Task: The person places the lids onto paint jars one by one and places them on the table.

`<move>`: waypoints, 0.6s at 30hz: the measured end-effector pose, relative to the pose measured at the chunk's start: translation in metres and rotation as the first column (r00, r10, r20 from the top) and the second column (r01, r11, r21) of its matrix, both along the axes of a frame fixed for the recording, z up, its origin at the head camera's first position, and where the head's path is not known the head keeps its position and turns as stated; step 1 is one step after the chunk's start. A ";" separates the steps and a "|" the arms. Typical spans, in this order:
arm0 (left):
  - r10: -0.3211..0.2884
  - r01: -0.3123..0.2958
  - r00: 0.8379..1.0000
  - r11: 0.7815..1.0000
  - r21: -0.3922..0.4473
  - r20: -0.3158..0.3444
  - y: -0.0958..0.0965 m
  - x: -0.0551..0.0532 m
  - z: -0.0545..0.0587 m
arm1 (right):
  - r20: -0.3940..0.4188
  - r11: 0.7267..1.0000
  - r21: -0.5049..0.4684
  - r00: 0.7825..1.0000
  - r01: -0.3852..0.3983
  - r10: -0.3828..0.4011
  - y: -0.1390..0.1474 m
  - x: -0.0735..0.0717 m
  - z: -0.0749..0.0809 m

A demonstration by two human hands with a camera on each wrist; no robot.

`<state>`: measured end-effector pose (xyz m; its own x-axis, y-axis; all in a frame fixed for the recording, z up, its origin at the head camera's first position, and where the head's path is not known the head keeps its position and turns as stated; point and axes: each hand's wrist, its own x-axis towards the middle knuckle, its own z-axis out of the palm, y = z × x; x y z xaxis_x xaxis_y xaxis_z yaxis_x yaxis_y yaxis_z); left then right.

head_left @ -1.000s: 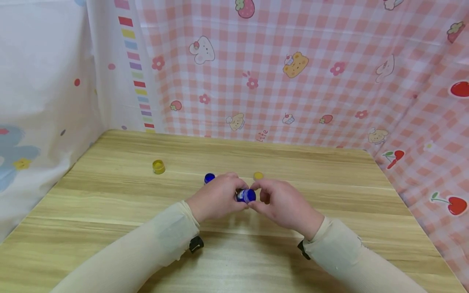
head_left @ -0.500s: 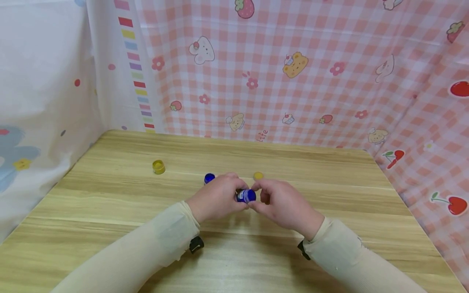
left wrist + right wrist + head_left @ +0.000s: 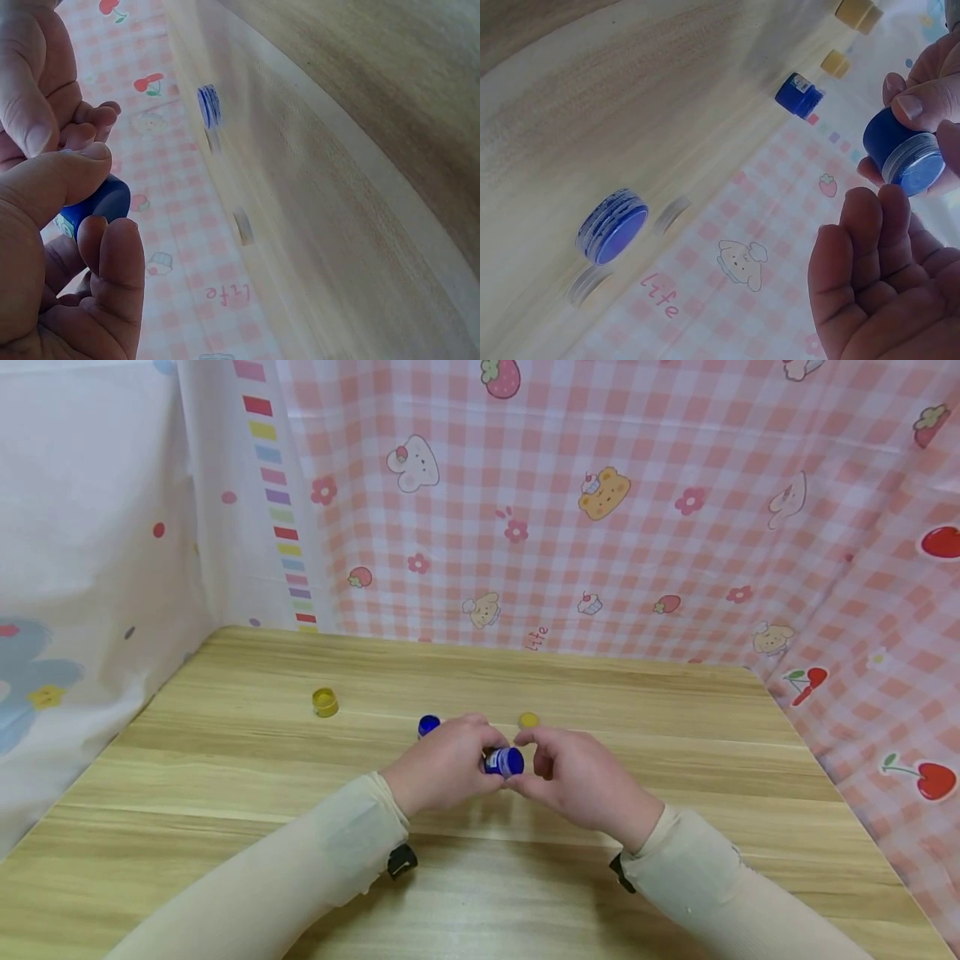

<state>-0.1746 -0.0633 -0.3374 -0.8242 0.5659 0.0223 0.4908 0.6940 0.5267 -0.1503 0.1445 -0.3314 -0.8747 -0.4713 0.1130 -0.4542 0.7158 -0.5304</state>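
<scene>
A small blue paint jar [image 3: 503, 762] lies tipped sideways in my left hand [image 3: 446, 764], its capped-looking end toward the right. My left thumb and fingers grip its body, as the left wrist view also shows. A clear ridged band and a glossy blue face mark that end of the jar [image 3: 906, 154] in the right wrist view. Around this end my right hand [image 3: 581, 777] is spread, thumb below and index finger above, with a gap beside the jar. Its other fingers [image 3: 862, 240] stretch up close to the jar in the right wrist view.
A second blue jar [image 3: 428, 725] stands on the wooden table [image 3: 225, 827], partly behind my left hand. Farther left is a yellow jar [image 3: 325, 702]. A yellow lid [image 3: 528, 720] lies beyond my right hand. The right wrist view shows a ridged blue disc [image 3: 613, 226].
My right index finger and thumb have parted slightly from the jar's end. The left hand and the jar have stayed in place.
</scene>
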 end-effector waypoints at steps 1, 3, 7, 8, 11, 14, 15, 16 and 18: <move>0.000 0.000 1.000 1.000 0.001 0.000 0.000 0.000 0.000 | -0.001 1.000 0.001 1.000 -0.002 0.002 0.000 0.000 0.000; 0.000 0.000 1.000 1.000 0.001 -0.002 0.000 0.000 0.000 | -0.011 1.000 0.001 1.000 -0.009 0.009 0.000 0.000 0.000; -0.006 0.006 1.000 1.000 0.001 -0.014 0.001 0.000 0.000 | -0.003 1.000 0.009 1.000 0.001 -0.001 -0.001 0.000 0.001; -0.007 0.007 1.000 1.000 0.000 -0.016 0.001 0.000 0.000 | -0.001 1.000 0.011 1.000 0.004 -0.004 -0.001 0.000 0.001; -0.007 0.007 1.000 1.000 -0.003 -0.017 0.001 0.000 0.000 | 0.000 1.000 0.010 1.000 0.009 -0.009 -0.001 0.000 0.000; -0.010 0.010 1.000 1.000 -0.001 -0.018 0.001 0.000 0.000 | -0.009 1.000 0.003 1.000 -0.001 0.001 0.000 0.000 0.000; -0.011 0.011 1.000 1.000 0.000 -0.018 0.000 0.000 0.000 | -0.011 1.000 0.002 1.000 -0.004 0.004 -0.001 -0.001 0.000; -0.013 0.013 1.000 1.000 0.002 -0.018 0.000 0.000 0.000 | -0.011 1.000 0.003 1.000 -0.006 0.006 -0.001 -0.001 0.000; -0.014 0.014 1.000 1.000 0.004 -0.019 0.001 0.000 0.000 | -0.005 1.000 0.007 1.000 -0.008 0.008 -0.001 -0.001 0.000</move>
<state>-0.1746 -0.0626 -0.3375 -0.8154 0.5774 0.0404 0.5105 0.6845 0.5205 -0.1516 0.1431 -0.3313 -0.8705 -0.4788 0.1142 -0.4625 0.7162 -0.5226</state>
